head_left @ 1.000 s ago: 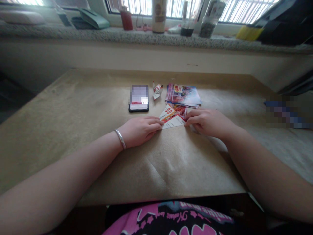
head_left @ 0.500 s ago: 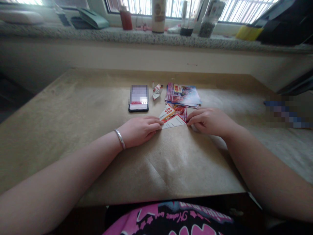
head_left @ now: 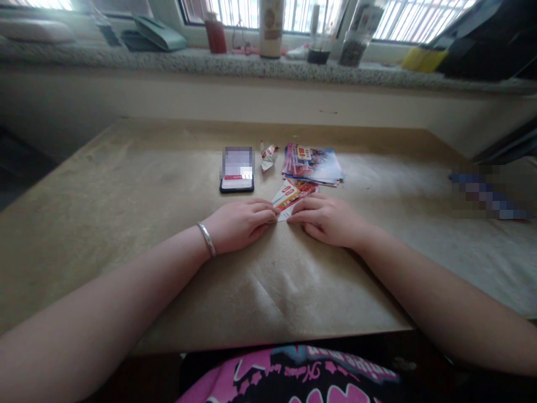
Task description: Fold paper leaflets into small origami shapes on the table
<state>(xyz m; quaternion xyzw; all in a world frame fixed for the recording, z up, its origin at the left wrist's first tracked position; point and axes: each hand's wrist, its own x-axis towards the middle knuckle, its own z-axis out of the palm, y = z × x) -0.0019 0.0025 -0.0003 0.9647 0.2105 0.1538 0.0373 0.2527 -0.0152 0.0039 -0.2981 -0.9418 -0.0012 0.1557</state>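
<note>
A folded paper flyer (head_left: 286, 192), white, red and orange with print, lies on the table between my hands. My left hand (head_left: 241, 225), with a silver bangle at the wrist, is closed on the flyer's left corner. Bent over the flyer's near edge is my right hand (head_left: 325, 219), its thumb and fingers pressing the paper and covering its right part. Just behind stands a small folded paper piece (head_left: 268, 157). A stack of colourful flyers (head_left: 316, 164) lies beyond my right hand.
A phone (head_left: 237, 170) with a lit, blurred screen lies left of the small folded piece. The brown table (head_left: 126, 184) meets a wall under a stone windowsill (head_left: 168, 61) holding bottles and jars. A blurred blue strip (head_left: 486, 196) lies at the right.
My right hand has slid left along the flyer's near edge, from its right corner toward my left hand, and now covers more of the paper. My left hand stays in place.
</note>
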